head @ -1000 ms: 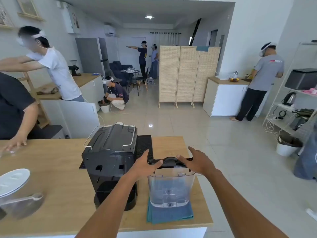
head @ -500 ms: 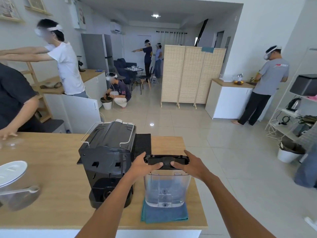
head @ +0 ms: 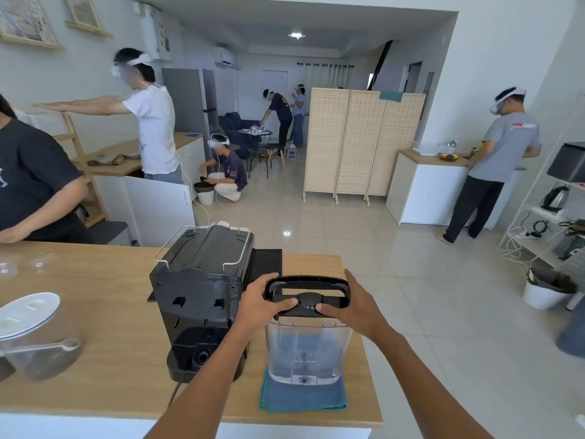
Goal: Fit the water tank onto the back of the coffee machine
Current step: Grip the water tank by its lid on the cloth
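Note:
A clear plastic water tank with a black lid and handle stands on a folded blue cloth near the counter's front right. My left hand grips the lid's left side and my right hand grips its right side, thumbs on top. The black coffee machine stands just left of the tank with its back toward me. Its empty rear recess faces me, and my left forearm crosses in front of its base.
The wooden counter ends just right of the tank. A glass jar with a white lid and a scoop sits at the left. A black mat lies behind the machine. A person in a dark shirt leans at the counter's far left.
My hands have kept their hold on the tank lid. The tank's handle now stands raised above the lid. The view has dipped slightly and come closer to the counter.

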